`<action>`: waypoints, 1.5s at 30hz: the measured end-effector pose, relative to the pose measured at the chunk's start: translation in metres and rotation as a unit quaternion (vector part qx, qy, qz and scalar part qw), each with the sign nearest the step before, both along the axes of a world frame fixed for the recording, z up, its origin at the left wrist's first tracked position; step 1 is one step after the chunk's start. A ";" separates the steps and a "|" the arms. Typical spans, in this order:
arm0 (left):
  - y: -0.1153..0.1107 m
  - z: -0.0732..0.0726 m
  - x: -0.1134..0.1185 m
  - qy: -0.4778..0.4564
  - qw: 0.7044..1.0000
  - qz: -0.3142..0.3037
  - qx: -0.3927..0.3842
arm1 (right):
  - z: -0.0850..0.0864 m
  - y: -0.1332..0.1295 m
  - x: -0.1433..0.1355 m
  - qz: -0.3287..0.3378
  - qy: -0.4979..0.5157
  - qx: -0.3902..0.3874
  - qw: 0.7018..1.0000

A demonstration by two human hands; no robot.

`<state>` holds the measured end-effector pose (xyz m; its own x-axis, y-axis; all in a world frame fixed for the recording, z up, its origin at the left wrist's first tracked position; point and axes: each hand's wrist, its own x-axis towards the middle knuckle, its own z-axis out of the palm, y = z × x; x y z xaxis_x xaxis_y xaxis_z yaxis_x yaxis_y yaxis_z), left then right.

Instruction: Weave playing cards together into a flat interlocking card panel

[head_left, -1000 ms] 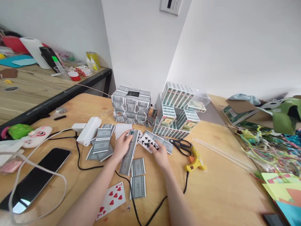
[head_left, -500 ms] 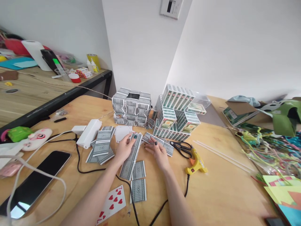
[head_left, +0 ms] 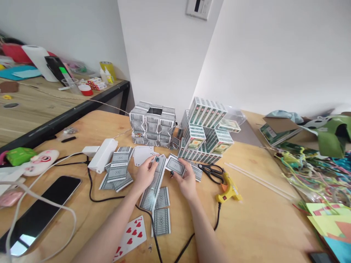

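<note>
My left hand (head_left: 146, 171) pinches the upper end of a long strip of patterned cards (head_left: 154, 188), which slants down toward me. Just to its right, my right hand (head_left: 186, 177) holds a patterned card (head_left: 175, 165) between thumb and fingers, its near edge close to the strip. Part of another card piece (head_left: 196, 172) shows behind the right fingers. Two folded cards (head_left: 161, 221) lie below the strip, the upper one partly covered by it. Left of my left hand are a pile of folded cards (head_left: 118, 171) and some white card faces (head_left: 142, 154).
Behind the hands stand a block built of cards (head_left: 153, 126) and stacked card boxes (head_left: 204, 128). Black scissors (head_left: 212, 172) and a yellow glue gun (head_left: 228, 190) lie to the right, its cable running below the hands. A phone (head_left: 41, 212) and white cables are left.
My right hand has taken hold of a card and raised it, turning with the thumb now below it. My left hand stays nearly in place on the strip.
</note>
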<state>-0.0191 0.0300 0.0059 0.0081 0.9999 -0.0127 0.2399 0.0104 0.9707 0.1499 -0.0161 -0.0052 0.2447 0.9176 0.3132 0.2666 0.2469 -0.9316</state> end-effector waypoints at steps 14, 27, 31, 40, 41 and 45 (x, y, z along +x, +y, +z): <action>0.001 -0.006 -0.004 0.035 0.998 0.038 0.021 | 0.007 -0.006 0.002 0.056 -0.048 -0.014 0.997; -0.003 -0.005 -0.003 0.023 0.999 0.002 0.037 | 0.003 -0.004 0.005 0.079 0.127 -0.142 0.978; -0.003 -0.006 -0.003 0.073 0.996 -0.006 0.053 | 0.004 -0.003 0.003 0.075 0.141 -0.147 0.976; -0.006 0.000 0.000 0.075 0.996 -0.019 0.045 | 0.005 -0.002 -0.003 0.073 0.146 -0.148 0.975; -0.007 0.000 0.001 0.073 0.996 -0.020 0.043 | 0.005 -0.003 -0.004 0.073 0.147 -0.147 0.975; -0.009 0.003 0.004 0.082 0.995 -0.022 0.053 | 0.006 -0.003 -0.007 0.078 0.150 -0.146 0.975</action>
<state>-0.0151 0.0207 0.0089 0.0592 0.9943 0.0888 0.3934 -0.1050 0.9133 0.1432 -0.0187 0.0008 0.1349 0.9904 -0.0310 -0.0491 -0.0246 -0.9985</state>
